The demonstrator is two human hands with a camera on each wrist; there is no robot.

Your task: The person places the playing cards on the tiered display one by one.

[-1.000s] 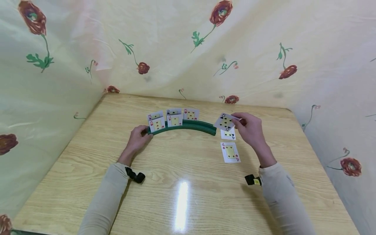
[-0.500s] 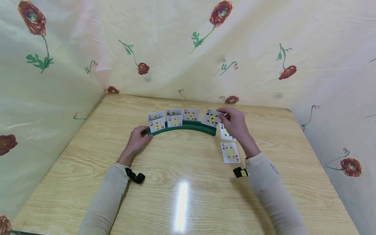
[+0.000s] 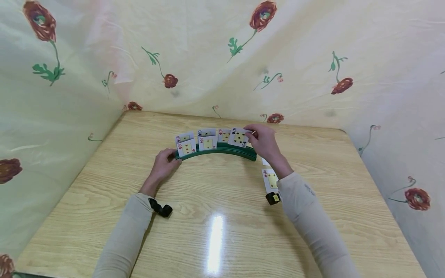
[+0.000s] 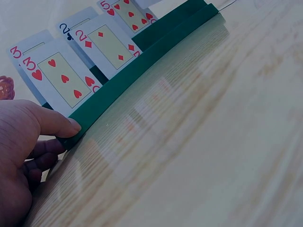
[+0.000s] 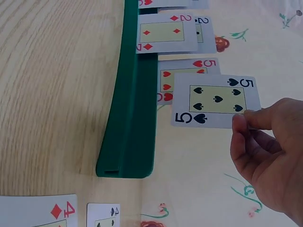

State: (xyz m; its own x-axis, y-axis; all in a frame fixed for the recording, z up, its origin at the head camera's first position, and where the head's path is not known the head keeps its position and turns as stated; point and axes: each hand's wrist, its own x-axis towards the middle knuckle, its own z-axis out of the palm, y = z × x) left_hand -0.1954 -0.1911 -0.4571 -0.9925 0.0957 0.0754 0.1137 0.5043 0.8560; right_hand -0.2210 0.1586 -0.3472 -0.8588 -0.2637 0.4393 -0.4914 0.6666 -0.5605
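Note:
A curved green card holder (image 3: pixel 222 148) stands on the table, its left end pinched between thumb and fingers of my left hand (image 3: pixel 164 164). Two threes stand at that end, the three of hearts (image 4: pixel 65 78) in front. Beside them the two of diamonds (image 4: pixel 105 45) stands before a black two (image 5: pixel 204 35). The five of hearts (image 4: pixel 127 15) stands in the back slot. My right hand (image 3: pixel 263 141) pinches the five of spades (image 5: pixel 217 100) by its right edge, above the holder, and it overlaps the five of hearts in view.
The four of diamonds (image 3: pixel 269 179) lies face up right of the holder, partly under my right wrist in view. A black four (image 5: pixel 103 215) lies behind it, mostly hidden by my arm. Flowered cloth (image 3: pixel 222 58) hangs around the wooden table (image 3: pixel 174 239).
My right hand has carried the five of spades leftward, from over the black four to above the holder beside the five of hearts. My left hand has stayed in place.

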